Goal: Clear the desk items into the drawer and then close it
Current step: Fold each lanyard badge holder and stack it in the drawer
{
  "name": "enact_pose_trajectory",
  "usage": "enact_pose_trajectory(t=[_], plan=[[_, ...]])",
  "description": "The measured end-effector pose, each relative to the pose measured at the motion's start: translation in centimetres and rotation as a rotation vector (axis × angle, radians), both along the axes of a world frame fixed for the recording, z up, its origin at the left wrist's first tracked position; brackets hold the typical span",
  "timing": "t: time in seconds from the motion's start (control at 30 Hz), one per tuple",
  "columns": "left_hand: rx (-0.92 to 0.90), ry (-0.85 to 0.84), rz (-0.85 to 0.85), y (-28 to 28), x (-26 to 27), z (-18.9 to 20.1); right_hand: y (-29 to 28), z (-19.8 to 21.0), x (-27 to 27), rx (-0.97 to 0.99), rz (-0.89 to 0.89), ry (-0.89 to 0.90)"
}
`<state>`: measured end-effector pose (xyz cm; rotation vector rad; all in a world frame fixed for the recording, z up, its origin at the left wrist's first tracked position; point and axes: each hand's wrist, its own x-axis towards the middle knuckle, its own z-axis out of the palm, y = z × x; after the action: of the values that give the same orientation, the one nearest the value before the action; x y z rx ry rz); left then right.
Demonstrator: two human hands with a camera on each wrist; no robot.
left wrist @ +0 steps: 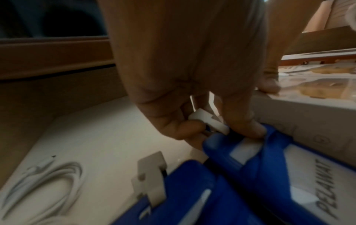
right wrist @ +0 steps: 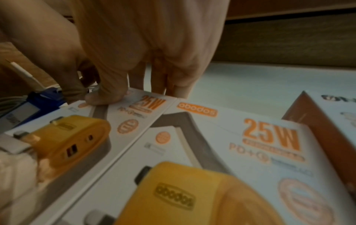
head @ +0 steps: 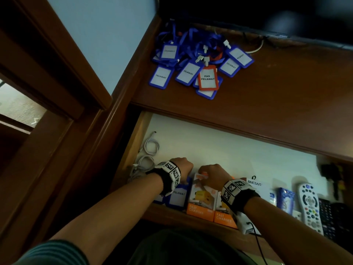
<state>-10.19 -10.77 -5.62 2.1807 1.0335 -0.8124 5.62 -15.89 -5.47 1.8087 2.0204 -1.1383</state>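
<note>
The drawer (head: 229, 148) stands open below the brown desk top (head: 286, 96). A heap of blue badge holders (head: 200, 64) with lanyards, one of them orange, lies on the desk at the back left. My left hand (head: 182, 167) is inside the drawer and pinches the white clip (left wrist: 210, 121) of a blue "PELAWAT" badge holder (left wrist: 289, 175); a second blue holder (left wrist: 183, 197) lies beside it. My right hand (right wrist: 138, 94) holds the far end of an orange-and-white charger box (right wrist: 119, 121), with the thumb on its face and the fingers over its edge.
Coiled white cables (head: 150, 150) lie in the drawer's left corner. A second charger box (head: 224, 217), a white ONESAM box (head: 256, 186), a blue packet (head: 286, 199), a grey remote (head: 309, 205) and a black keypad (head: 328, 217) line the drawer front. A dark monitor (head: 267, 12) stands behind.
</note>
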Motion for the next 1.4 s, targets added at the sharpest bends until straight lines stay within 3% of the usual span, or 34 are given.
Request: enact_pose_trajectory(t=[0.27, 0.47, 0.6, 0.67, 0.73, 0.8, 0.87, 0.93, 1.13, 1.4], plan=[[0.047, -0.127, 0.175, -0.2, -1.1, 0.9, -0.1, -0.2, -0.1, -0.007, 0.071, -0.035], [0.187, -0.435, 0.419, 3.0, -1.1, 5.7, 0.9, 1.7, 0.5, -0.006, 0.051, -0.035], [0.361, -0.639, 0.541, 8.3, -0.3, 9.0, 3.7, 5.0, 1.0, 0.437, -0.150, 0.144], [0.416, -0.655, 0.547, 11.1, 0.3, 10.1, 5.3, 6.5, 1.8, 0.736, -0.233, 0.151], [0.459, -0.620, 0.537, 13.7, 1.2, 10.7, 7.1, 7.5, 3.0, 0.904, -0.315, 0.090], [0.497, -0.573, 0.537, 16.1, 1.9, 10.9, 8.8, 8.0, 4.5, 0.796, -0.424, -0.002], [0.497, -0.535, 0.594, 18.3, 2.6, 10.6, 9.8, 7.5, 6.3, 0.563, -0.511, -0.097], [0.482, -0.488, 0.686, 20.2, 3.0, 10.3, 9.9, 6.6, 7.2, 0.405, -0.496, -0.186], [0.452, -0.344, 0.818, 23.4, 3.3, 8.9, 9.7, 5.0, 7.1, 0.396, -0.412, -0.345], [0.504, -0.291, 0.807, 23.7, 3.5, 9.1, 10.1, 5.2, 7.0, 0.408, -0.438, -0.314]])
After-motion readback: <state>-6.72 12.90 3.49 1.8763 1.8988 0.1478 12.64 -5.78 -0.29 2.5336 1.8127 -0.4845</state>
